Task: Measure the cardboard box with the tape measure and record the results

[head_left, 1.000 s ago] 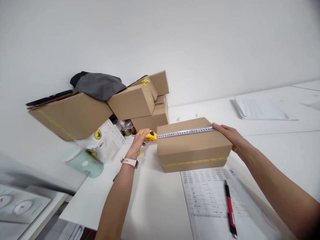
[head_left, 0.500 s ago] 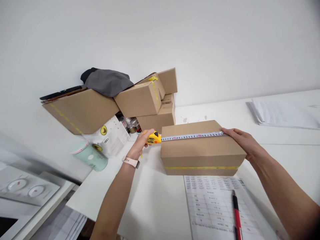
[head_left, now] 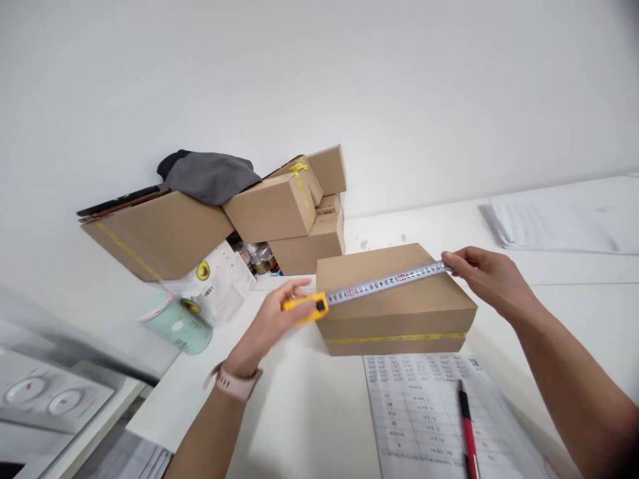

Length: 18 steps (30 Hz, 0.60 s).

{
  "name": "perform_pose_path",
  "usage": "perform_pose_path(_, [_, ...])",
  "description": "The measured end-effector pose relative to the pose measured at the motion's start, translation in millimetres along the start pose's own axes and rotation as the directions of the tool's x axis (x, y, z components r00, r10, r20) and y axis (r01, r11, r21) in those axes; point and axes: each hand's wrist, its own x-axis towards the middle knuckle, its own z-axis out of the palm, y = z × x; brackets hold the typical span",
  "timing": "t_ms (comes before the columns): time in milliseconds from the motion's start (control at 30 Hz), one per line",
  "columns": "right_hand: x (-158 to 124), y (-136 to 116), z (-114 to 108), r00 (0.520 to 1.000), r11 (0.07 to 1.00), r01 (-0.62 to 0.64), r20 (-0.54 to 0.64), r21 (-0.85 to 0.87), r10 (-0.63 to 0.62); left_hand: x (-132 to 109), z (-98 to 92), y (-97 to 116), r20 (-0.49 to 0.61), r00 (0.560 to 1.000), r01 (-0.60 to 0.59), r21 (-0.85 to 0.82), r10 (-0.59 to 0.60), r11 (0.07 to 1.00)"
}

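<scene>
The tape [head_left: 305, 307] is drawn out over the box [head_left: 397, 304], its blade slanting across the top from the case at the left end to the right edge; whether the blade touches the cardboard all along cannot be told. The left hand [head_left: 272, 320] has its fingers closed on the yellow case, one stretched clear above it. The right hand [head_left: 486, 276] pinches the blade's tip between thumb and fingers.

Judging by this, the work is partway: the blade is out and spans the box, but it runs aslant and is not wound in. On the surface [head_left: 304, 412], just in front of the box, a pen [head_left: 467, 429] lies on a printed sheet [head_left: 409, 429], in neither hand; the entries are too blurred to tell which are filled.
</scene>
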Motion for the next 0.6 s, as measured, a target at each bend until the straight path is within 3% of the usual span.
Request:
perform_pose_path(33, [-2.8, -3.3, -2.7, 0.998, 0.998, 0.050, -0.027, 0.039, -0.049, -14.3, 7.0, 2.4, 0.151, 0.988, 0.039, -0.010, -0.037, 0.999])
perform_pose_path(67, [-6.6, -7.6, -4.9, 0.995, 0.993, 0.092, -0.033, 0.077, -0.089, -28.0, 16.4, 2.7, 0.322, 0.943, 0.091, -0.015, -0.081, 0.996])
perform_pose_path(133, [-16.5, -18.3, -7.0, 0.987, 0.980, 0.157, 0.008, 0.120, -0.160, -52.1, 40.9, -3.2, 0.600, 0.786, 0.191, -0.012, -0.146, 0.982])
perform_pose_path(167, [-21.8, -23.7, -6.7, 0.981, 0.975, 0.186, 0.039, 0.120, -0.192, -62.3, 54.9, -8.5, 0.681, 0.716, 0.244, -0.042, -0.151, 0.969])
perform_pose_path(233, [-31.0, -32.4, -3.6, 0.965, 0.963, 0.250, 0.053, 0.100, -0.256, -78.2, 81.8, -20.0, 0.735, 0.658, 0.417, -0.174, -0.164, 0.892])
perform_pose_path(300, [-35.9, -36.5, 1.0, 0.956, 0.951, 0.292, -0.009, 0.102, -0.293, -87.3, 102.9, -27.4, 0.719, 0.679, 0.542, -0.353, -0.150, 0.763])
perform_pose_path(400, [-34.8, -34.6, 6.9, 0.965, 0.956, 0.256, -0.093, 0.144, -0.245, -85.8, 119.7, -22.7, 0.603, 0.797, 0.502, -0.622, -0.042, 0.601])
perform_pose_path(500, [-29.6, -29.1, 11.3, 0.984, 0.979, 0.176, -0.052, 0.103, -0.171, -69.4, 124.9, -5.7, 0.467, 0.884, 0.367, -0.728, 0.028, 0.579])
perform_pose_path(600, [-26.9, -24.1, 15.6, 0.986, 0.986, 0.166, 0.022, 0.023, -0.166, -50.8, 128.4, 8.2, 0.430, 0.903, 0.353, -0.725, -0.012, 0.591])
